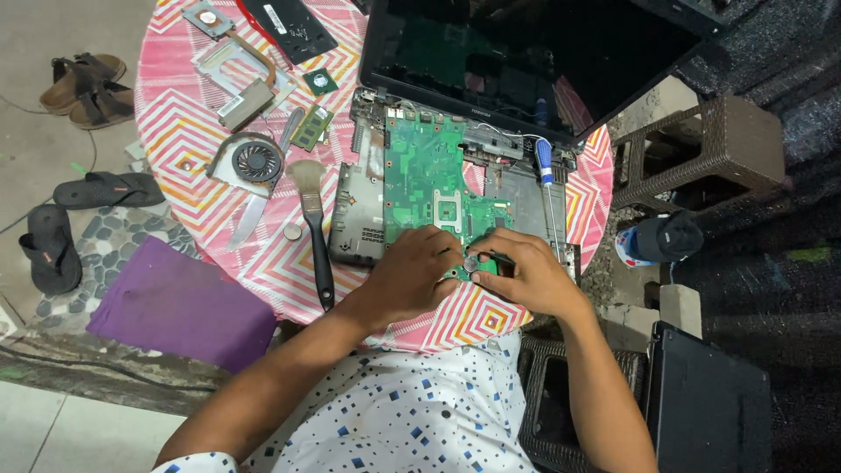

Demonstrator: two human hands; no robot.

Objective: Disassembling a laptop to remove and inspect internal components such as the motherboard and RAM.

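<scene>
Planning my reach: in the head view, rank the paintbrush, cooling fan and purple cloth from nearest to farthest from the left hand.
From the left hand:
1. Paintbrush, just to its left on the table.
2. Cooling fan, farther up and left, beyond the brush.
3. Purple cloth, off the table, lower left on the floor.
</scene>
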